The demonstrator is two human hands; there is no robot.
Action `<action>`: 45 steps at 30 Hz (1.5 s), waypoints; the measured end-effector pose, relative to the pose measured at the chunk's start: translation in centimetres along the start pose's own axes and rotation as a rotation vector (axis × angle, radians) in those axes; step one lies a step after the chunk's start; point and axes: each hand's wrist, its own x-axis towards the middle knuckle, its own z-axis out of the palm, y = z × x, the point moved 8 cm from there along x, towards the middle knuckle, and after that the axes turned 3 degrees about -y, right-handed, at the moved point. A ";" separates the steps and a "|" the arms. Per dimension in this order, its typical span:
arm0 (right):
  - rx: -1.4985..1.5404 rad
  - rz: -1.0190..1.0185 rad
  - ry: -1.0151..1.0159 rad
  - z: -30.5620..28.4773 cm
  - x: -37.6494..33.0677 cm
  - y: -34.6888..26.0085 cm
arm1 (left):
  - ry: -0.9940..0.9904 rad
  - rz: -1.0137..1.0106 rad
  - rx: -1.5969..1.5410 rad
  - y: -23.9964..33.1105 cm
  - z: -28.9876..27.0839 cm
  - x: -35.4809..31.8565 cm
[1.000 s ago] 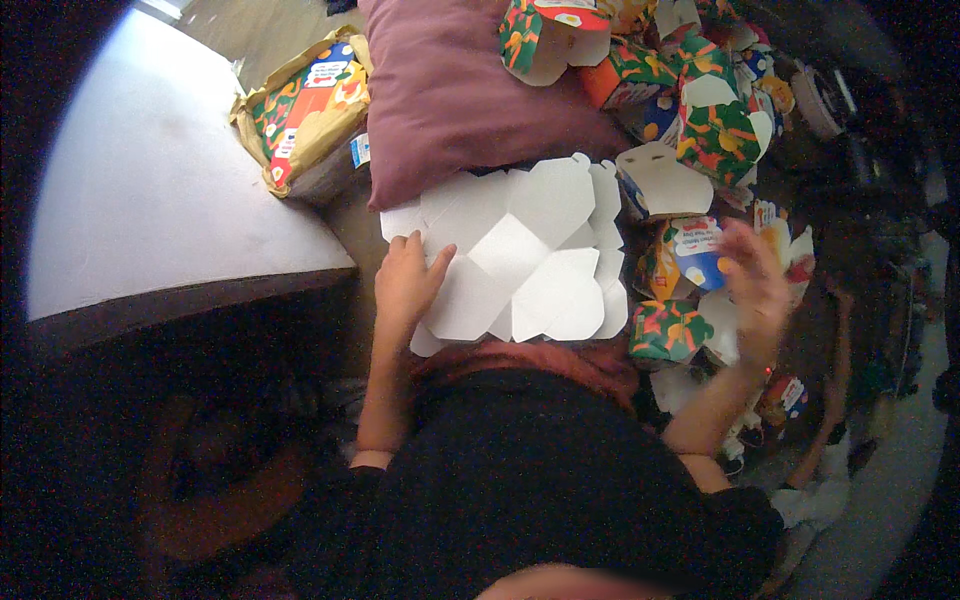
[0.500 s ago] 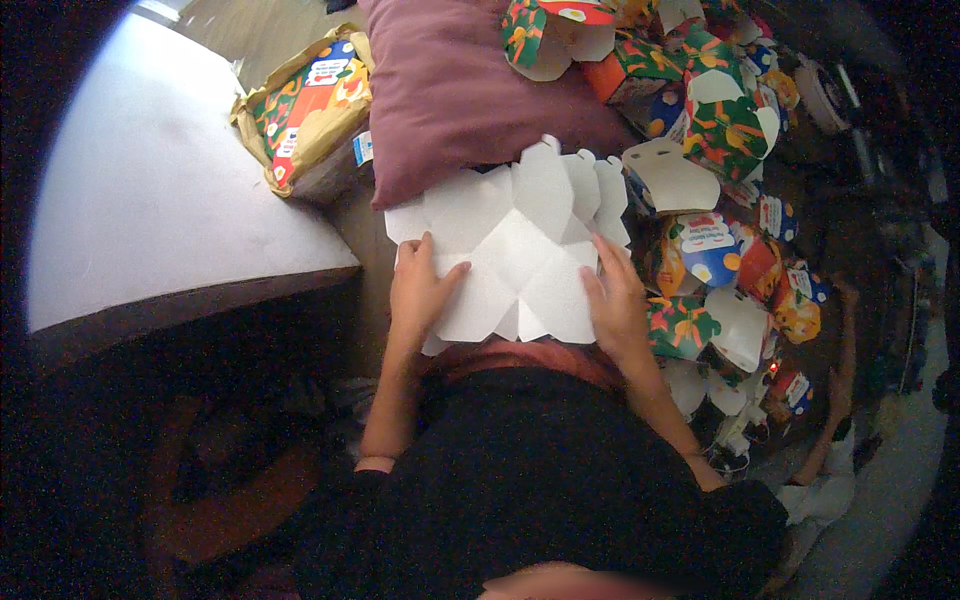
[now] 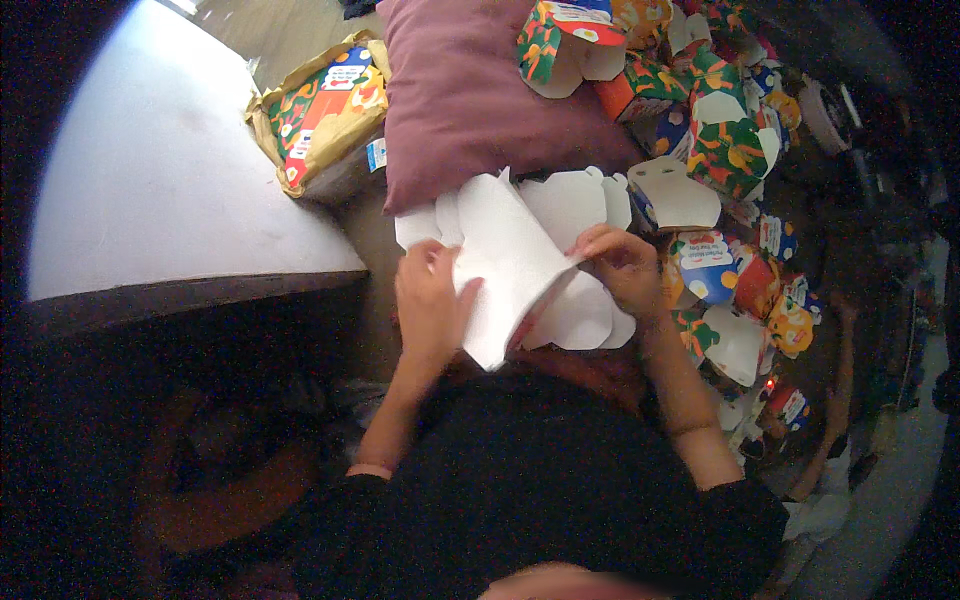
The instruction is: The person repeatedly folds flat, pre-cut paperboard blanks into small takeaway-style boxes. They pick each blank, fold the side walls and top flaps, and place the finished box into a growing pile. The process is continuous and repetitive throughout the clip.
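Note:
In front of my lap a white folding-carton blank (image 3: 510, 262) is partly folded, with its middle panel raised and tilted. A glimpse of its coloured underside shows along the lower right edge. My left hand (image 3: 428, 303) grips its left side, fingers curled at the edge and thumb lying on the panel. With thumb and fingertips, my right hand (image 3: 622, 265) pinches the raised right corner. Beneath that corner, more white card with rounded flaps (image 3: 575, 312) lies flat; I cannot tell whether it belongs to the same blank.
A mauve cushion (image 3: 490, 90) lies just beyond the card. Several folded printed cartons (image 3: 730, 150) are heaped on the right. Left of the cushion, a torn brown paper package (image 3: 325, 110) holds printed card beside a white surface (image 3: 190, 190). Another person's arm (image 3: 835, 390) shows at far right.
The blank lay opened flat before; now its right part is lifted and folded over leftward. My right hand went from resting on the card to pinching its corner. The view shifted slightly.

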 end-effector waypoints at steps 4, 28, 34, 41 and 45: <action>0.207 -0.073 -0.071 3.7 -1.1 -2.6 | -0.467 -0.323 -1.669 3.4 2.5 -1.8; -0.362 0.036 0.019 4.7 -2.2 -6.4 | -0.093 -0.214 -1.464 6.8 -4.0 -1.5; -0.439 0.298 0.128 4.0 -2.8 -5.0 | -0.316 -0.090 -1.248 6.8 -3.0 -1.6; -0.850 -0.269 -0.186 5.8 -0.8 -9.9 | -0.655 -0.282 -1.260 8.1 -1.8 -2.4; -0.852 -0.342 -0.214 5.5 -0.2 -9.6 | -0.689 -0.170 -1.199 9.2 -1.6 -1.9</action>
